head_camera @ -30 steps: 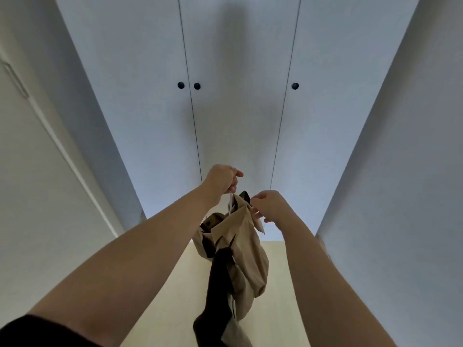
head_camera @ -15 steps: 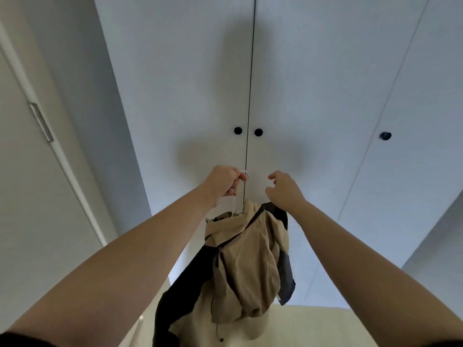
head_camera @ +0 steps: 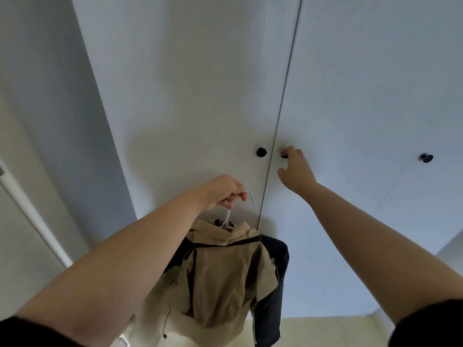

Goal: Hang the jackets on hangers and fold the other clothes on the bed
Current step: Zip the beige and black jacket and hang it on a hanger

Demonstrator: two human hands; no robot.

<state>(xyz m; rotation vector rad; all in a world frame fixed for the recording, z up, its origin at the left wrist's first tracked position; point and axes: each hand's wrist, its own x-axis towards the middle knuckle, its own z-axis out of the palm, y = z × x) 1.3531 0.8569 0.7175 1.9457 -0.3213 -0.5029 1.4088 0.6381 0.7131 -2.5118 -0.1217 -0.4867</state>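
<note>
1. Our left hand (head_camera: 225, 190) is curled tight round the hook of the hanger (head_camera: 227, 216), knuckles up, and carries its whole load.
2. The jacket (head_camera: 220, 271) hangs from the hanger at 6 o'clock of that hand. It is tan with dark sleeves, its collar sits over the hanger's shoulders, and its hem drops to the bottom of the view.
3. Our right hand (head_camera: 297, 171) reaches out at 1 o'clock of the left one. Its fingers are loosely spread and holding nothing. The fingertips are at the knob (head_camera: 284, 155), and the thumb hangs apart at 6 o'clock of it. We cannot tell whether the fingertips touch the knob yet.
4. That knob sits on the right door (head_camera: 363, 83), just beside the seam. A second knob (head_camera: 261, 152) sits at 9 o'clock of it on the left door (head_camera: 188, 96). A third knob (head_camera: 426, 157) lies well apart at 3 o'clock.
5. We judge this jacket's hanging step nearly done, since it is on its hanger. The step in hand is opening the closet to put it away. The bed and the clothes to fold are not in view.
6. Next we need to close fingers and thumb on the knob and pull the right door toward us. The jacket hangs close to that door, so we should hold it off toward 9 o'clock, clear of the swing. Any rail inside is hidden for now.
</note>
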